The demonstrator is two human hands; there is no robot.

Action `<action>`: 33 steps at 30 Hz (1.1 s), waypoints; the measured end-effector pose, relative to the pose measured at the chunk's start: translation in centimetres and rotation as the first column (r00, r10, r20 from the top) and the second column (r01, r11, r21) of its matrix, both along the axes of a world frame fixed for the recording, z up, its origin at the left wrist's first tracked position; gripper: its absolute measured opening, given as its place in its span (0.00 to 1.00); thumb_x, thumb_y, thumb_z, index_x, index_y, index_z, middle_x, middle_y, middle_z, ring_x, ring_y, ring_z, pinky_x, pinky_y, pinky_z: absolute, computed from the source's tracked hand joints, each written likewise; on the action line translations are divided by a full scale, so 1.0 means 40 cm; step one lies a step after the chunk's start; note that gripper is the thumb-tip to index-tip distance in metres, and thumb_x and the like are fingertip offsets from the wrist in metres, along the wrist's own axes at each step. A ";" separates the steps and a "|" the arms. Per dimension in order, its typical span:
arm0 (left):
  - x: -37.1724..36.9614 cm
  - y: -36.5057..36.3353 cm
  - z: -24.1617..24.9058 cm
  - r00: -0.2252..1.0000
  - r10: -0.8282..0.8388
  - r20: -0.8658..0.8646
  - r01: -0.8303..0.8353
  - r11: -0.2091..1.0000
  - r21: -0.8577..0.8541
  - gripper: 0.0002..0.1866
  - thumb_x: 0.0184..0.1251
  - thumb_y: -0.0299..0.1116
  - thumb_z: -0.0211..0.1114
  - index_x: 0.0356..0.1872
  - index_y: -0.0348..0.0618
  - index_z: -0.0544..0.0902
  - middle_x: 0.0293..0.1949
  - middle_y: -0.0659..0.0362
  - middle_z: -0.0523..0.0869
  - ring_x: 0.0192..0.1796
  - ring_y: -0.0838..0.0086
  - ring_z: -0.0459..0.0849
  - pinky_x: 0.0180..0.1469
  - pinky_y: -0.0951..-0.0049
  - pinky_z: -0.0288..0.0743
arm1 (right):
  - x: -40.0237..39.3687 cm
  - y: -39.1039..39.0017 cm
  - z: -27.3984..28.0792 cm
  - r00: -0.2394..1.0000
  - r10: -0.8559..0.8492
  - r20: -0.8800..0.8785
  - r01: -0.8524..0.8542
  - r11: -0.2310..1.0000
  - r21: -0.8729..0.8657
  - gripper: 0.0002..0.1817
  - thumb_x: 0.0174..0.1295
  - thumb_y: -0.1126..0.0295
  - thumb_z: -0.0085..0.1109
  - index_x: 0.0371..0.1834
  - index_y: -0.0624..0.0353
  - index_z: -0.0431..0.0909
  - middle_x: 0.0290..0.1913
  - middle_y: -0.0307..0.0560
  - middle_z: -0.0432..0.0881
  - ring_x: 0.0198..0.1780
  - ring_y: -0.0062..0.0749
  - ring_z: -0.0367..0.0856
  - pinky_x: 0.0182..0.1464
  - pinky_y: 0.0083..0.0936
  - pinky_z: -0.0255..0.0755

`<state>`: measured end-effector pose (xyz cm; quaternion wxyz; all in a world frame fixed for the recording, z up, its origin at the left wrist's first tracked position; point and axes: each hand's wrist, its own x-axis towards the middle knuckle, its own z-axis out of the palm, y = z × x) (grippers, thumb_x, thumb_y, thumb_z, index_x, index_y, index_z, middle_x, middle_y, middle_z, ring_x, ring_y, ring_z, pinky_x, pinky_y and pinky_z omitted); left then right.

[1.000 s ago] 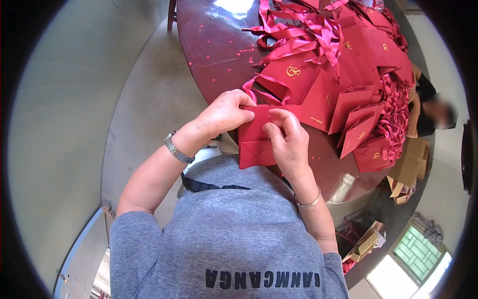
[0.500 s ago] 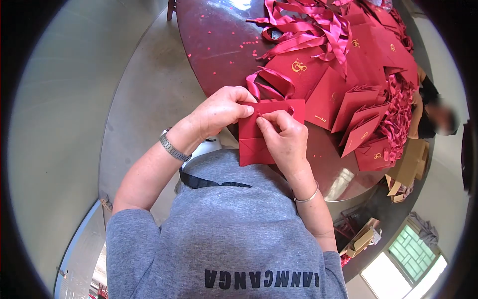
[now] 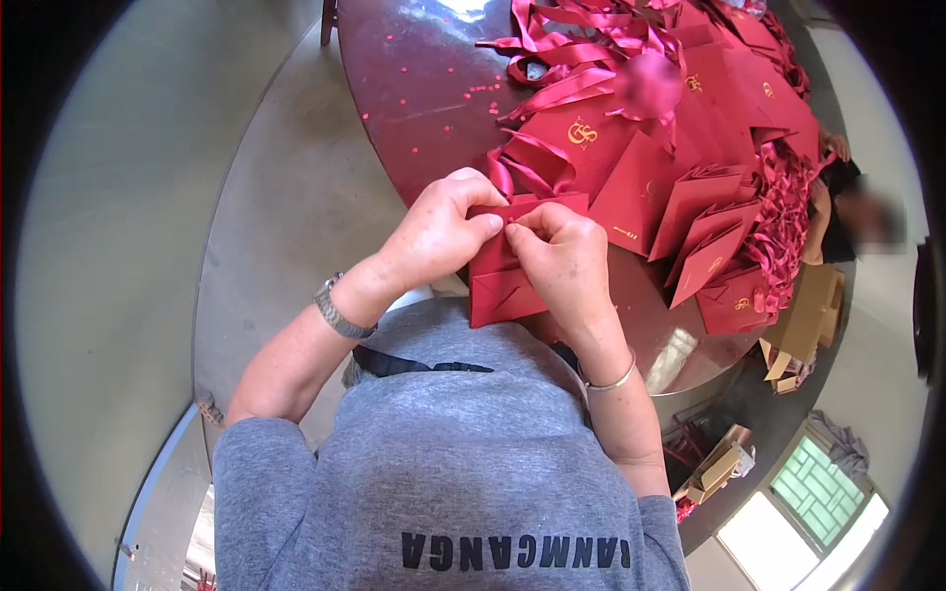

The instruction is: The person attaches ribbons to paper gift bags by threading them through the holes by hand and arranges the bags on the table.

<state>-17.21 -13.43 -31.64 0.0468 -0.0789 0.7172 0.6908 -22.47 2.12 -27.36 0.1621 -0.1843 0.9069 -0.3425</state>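
Note:
A red paper bag [image 3: 500, 294] is held upright against my body at the table's edge. My left hand [image 3: 445, 229] pinches its top edge, thumb and fingers together. Close beside it, my right hand [image 3: 564, 254] pinches near the top of the bag, at what looks like the ribbon's end, mostly hidden by the fingertips. A pink-red ribbon [image 3: 537, 167] loops from the bag's far side onto the table.
The round dark-red table [image 3: 414, 59] bears many red bags [image 3: 631, 187] and heaped ribbons [image 3: 572, 84], with small red dots scattered about. At the far right are another person [image 3: 843, 212] and cardboard boxes [image 3: 800, 310] below.
Both hands remain at the bag's top, and my right fingertips have moved slightly toward my left hand. The bag's top has tilted a little. The other person's hand has come into view near the ribbons.

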 end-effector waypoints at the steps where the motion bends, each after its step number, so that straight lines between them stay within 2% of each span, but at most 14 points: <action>1: 0.001 0.004 0.002 0.997 0.005 -0.077 -0.016 0.989 -0.146 0.06 0.57 0.20 0.62 0.37 0.32 0.80 0.37 0.58 0.78 0.43 0.73 0.79 0.48 0.73 0.72 | -0.007 -0.001 0.004 0.999 -0.006 0.046 0.006 1.000 0.012 0.07 0.55 0.71 0.66 0.30 0.65 0.84 0.24 0.50 0.84 0.25 0.29 0.83 0.30 0.28 0.76; 2: 0.001 0.010 0.001 0.987 0.002 -0.163 -0.033 0.982 -0.188 0.07 0.56 0.20 0.63 0.37 0.33 0.80 0.37 0.54 0.78 0.43 0.65 0.80 0.48 0.70 0.73 | -0.011 -0.003 0.000 0.999 -0.014 0.034 0.014 1.000 0.010 0.07 0.55 0.71 0.66 0.30 0.65 0.84 0.24 0.50 0.84 0.25 0.29 0.83 0.30 0.28 0.76; 4: 0.003 0.010 0.005 0.970 -0.020 -0.243 -0.046 0.964 -0.263 0.07 0.55 0.20 0.62 0.35 0.32 0.80 0.37 0.51 0.79 0.43 0.60 0.80 0.48 0.66 0.74 | -0.025 -0.002 -0.007 0.966 0.192 -0.175 -0.163 0.972 0.167 0.06 0.53 0.71 0.63 0.28 0.63 0.83 0.25 0.56 0.83 0.27 0.46 0.85 0.31 0.38 0.77; 5: -0.007 0.016 0.009 0.947 -0.033 -0.319 -0.075 0.944 -0.321 0.06 0.54 0.19 0.62 0.34 0.32 0.81 0.37 0.48 0.80 0.44 0.54 0.80 0.48 0.63 0.75 | -0.033 -0.005 0.002 0.966 0.222 -0.131 -0.193 0.959 0.206 0.06 0.52 0.70 0.60 0.26 0.61 0.82 0.28 0.59 0.82 0.32 0.56 0.83 0.34 0.46 0.77; 6: -0.011 0.017 0.019 0.947 -0.045 -0.317 -0.062 0.946 -0.319 0.06 0.54 0.19 0.61 0.35 0.32 0.80 0.36 0.48 0.79 0.44 0.54 0.80 0.48 0.62 0.75 | -0.034 -0.005 -0.006 0.955 0.239 -0.176 -0.205 0.960 0.191 0.06 0.53 0.69 0.58 0.25 0.60 0.81 0.27 0.59 0.82 0.31 0.57 0.83 0.34 0.48 0.77; 8: -0.013 0.025 0.042 0.940 -0.054 -0.337 -0.076 0.929 -0.362 0.07 0.54 0.17 0.60 0.35 0.32 0.80 0.35 0.48 0.78 0.43 0.53 0.79 0.47 0.60 0.75 | -0.039 -0.016 0.022 0.958 0.262 -0.114 -0.226 0.939 0.259 0.06 0.51 0.70 0.56 0.28 0.56 0.83 0.29 0.58 0.84 0.33 0.56 0.84 0.37 0.49 0.78; 12: -0.007 0.047 0.027 0.946 -0.051 -0.319 -0.105 0.885 -0.454 0.10 0.55 0.14 0.58 0.38 0.33 0.79 0.38 0.49 0.77 0.42 0.57 0.79 0.44 0.63 0.75 | -0.057 -0.036 -0.010 0.973 0.232 0.008 -0.222 0.922 0.317 0.07 0.49 0.71 0.59 0.28 0.59 0.84 0.33 0.61 0.85 0.37 0.56 0.86 0.40 0.47 0.79; 16: 0.001 0.042 0.008 0.943 -0.041 -0.330 -0.129 0.869 -0.477 0.10 0.55 0.14 0.60 0.39 0.31 0.79 0.39 0.50 0.77 0.41 0.58 0.79 0.42 0.65 0.75 | -0.071 -0.025 -0.044 0.980 0.170 0.100 -0.192 0.943 0.273 0.06 0.50 0.73 0.61 0.30 0.63 0.81 0.34 0.63 0.84 0.39 0.58 0.85 0.42 0.46 0.79; 18: 0.001 0.035 -0.001 0.947 -0.028 -0.320 -0.139 0.862 -0.488 0.10 0.56 0.14 0.61 0.40 0.31 0.80 0.40 0.50 0.77 0.41 0.58 0.80 0.42 0.65 0.75 | -0.067 -0.013 -0.054 0.985 0.052 0.164 -0.058 0.998 0.032 0.08 0.51 0.73 0.62 0.33 0.64 0.78 0.33 0.63 0.83 0.40 0.59 0.84 0.43 0.47 0.77; 22: 0.008 0.039 -0.001 0.935 -0.038 -0.352 -0.169 0.827 -0.537 0.10 0.57 0.16 0.61 0.41 0.32 0.80 0.41 0.49 0.78 0.42 0.56 0.80 0.42 0.63 0.77 | -0.052 -0.022 -0.050 0.999 0.023 0.029 -0.022 0.999 -0.035 0.08 0.54 0.75 0.60 0.37 0.65 0.75 0.32 0.62 0.83 0.39 0.59 0.83 0.42 0.47 0.76; 27: 0.001 0.029 -0.029 0.918 -0.032 -0.394 -0.187 0.843 -0.505 0.10 0.56 0.16 0.62 0.40 0.32 0.82 0.43 0.49 0.79 0.43 0.58 0.81 0.43 0.66 0.77 | -0.060 -0.013 -0.077 0.976 0.215 -0.022 -0.216 0.976 -0.021 0.10 0.51 0.74 0.63 0.37 0.64 0.76 0.33 0.62 0.83 0.40 0.58 0.83 0.43 0.47 0.76; 29: 0.014 0.025 -0.047 0.975 0.097 -0.200 -0.153 0.945 -0.290 0.08 0.56 0.16 0.63 0.37 0.33 0.83 0.43 0.50 0.80 0.43 0.59 0.82 0.45 0.67 0.77 | -0.058 -0.004 -0.095 0.988 0.146 0.048 -0.137 0.978 -0.157 0.07 0.51 0.74 0.62 0.33 0.62 0.78 0.33 0.61 0.83 0.40 0.57 0.84 0.43 0.46 0.76; 31: 0.014 0.037 -0.039 0.936 0.053 -0.348 -0.198 0.897 -0.396 0.08 0.56 0.17 0.62 0.37 0.34 0.84 0.40 0.51 0.82 0.43 0.59 0.83 0.45 0.66 0.77 | -0.051 -0.011 -0.079 0.984 0.050 0.173 -0.008 0.971 -0.239 0.05 0.52 0.72 0.62 0.30 0.61 0.81 0.34 0.60 0.84 0.40 0.55 0.84 0.42 0.44 0.77; 33: 0.014 0.045 -0.028 0.928 0.036 -0.370 -0.212 0.870 -0.446 0.08 0.58 0.18 0.61 0.38 0.33 0.84 0.41 0.49 0.82 0.42 0.57 0.83 0.45 0.64 0.78 | -0.038 -0.009 -0.098 0.994 0.055 0.097 -0.030 0.970 -0.239 0.06 0.55 0.71 0.60 0.32 0.61 0.80 0.34 0.60 0.83 0.40 0.56 0.84 0.41 0.44 0.77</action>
